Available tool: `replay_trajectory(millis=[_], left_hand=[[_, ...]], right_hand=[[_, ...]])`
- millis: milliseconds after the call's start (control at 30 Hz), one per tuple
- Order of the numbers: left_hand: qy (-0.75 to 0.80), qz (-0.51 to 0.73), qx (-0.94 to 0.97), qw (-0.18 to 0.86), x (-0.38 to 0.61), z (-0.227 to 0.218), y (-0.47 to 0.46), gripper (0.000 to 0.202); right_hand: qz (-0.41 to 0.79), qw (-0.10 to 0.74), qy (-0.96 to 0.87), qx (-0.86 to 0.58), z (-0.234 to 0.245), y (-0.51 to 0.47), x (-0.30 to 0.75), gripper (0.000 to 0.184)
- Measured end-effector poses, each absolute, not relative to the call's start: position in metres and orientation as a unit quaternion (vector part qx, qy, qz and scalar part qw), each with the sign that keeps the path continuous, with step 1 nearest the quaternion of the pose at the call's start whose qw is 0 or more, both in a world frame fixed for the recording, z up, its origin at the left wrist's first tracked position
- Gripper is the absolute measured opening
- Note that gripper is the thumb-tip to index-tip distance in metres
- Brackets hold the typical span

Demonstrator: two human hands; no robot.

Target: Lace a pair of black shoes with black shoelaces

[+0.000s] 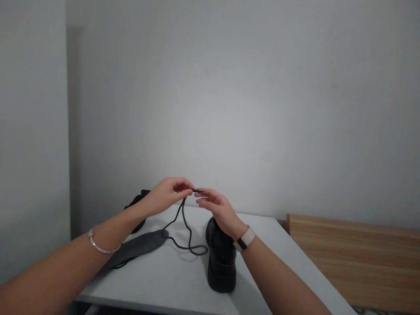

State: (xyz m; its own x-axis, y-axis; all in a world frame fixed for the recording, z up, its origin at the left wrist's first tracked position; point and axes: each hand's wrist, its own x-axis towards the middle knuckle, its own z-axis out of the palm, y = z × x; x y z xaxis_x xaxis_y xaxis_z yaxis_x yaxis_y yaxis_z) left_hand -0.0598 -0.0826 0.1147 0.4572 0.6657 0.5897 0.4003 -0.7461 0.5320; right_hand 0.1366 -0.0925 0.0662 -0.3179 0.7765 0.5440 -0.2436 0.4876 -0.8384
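Both my hands meet at the tip of a black lace [187, 227] – raised above a white table [183, 280].

The table lies below both hands, and a wooden board [354, 258] leans well off to the right of my right hand [219, 210]. One black shoe [222, 262] stands directly under that hand's wrist; a second black shoe [138, 205] sits just behind my left hand [164, 197], partly hidden by it. A grey insole [138, 247] lies flat beneath my left forearm. My left hand is curled nearly closed, thumb and forefinger pinching the lace near its tip – the rest hangs down in a loop onto the table between the insole and the near shoe. My right hand is half open, fingers stretched toward the same tip; I cannot tell whether they grip it or only touch it.
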Motion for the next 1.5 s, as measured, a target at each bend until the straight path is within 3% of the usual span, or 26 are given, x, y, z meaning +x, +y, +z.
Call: replay_trajectory(millis=[167,400,600,800,933,1033,1133,1267,1367,1500], left_hand=[[0.264,0.453,0.824,0.216,-0.044,0.117,-0.084,0.018],[0.263,0.501,0.778,0.273,-0.039,0.122,-0.063,0.020],[0.241,0.507,0.770,0.302,-0.028,0.128,-0.046,0.017],[0.243,0.673,0.615,0.331,-0.055,0.143,-0.010,0.006],[0.256,0.720,0.560,0.320,-0.083,0.134,0.005,0.006],[0.273,0.716,0.545,0.341,-0.084,0.104,0.010,0.008],[0.292,0.682,0.560,0.370,-0.064,0.063,0.011,0.019],[0.283,0.549,0.661,0.427,-0.016,0.006,0.003,0.028],[0.261,0.497,0.703,0.437,0.020,-0.029,-0.006,0.027],[0.267,0.503,0.707,0.419,0.056,-0.057,-0.017,0.025]], right_hand=[[0.427,0.660,-0.592,-0.179,0.074,-0.084,0.119,0.009],[0.466,0.654,-0.581,-0.133,0.083,-0.068,0.118,0.018],[0.386,0.697,-0.573,-0.193,0.091,-0.048,0.123,0.018],[0.300,0.796,-0.464,-0.247,0.122,-0.022,0.193,0.021],[0.216,0.828,-0.421,-0.301,0.121,-0.017,0.262,0.019],[0.219,0.784,-0.457,-0.360,0.092,-0.021,0.285,0.024],[0.284,0.674,-0.534,-0.424,0.049,-0.028,0.280,0.020],[0.357,0.550,-0.601,-0.457,-0.002,-0.040,0.254,0.022],[0.364,0.522,-0.614,-0.467,-0.025,-0.046,0.238,0.026],[0.318,0.551,-0.615,-0.466,-0.042,-0.049,0.225,0.026]])
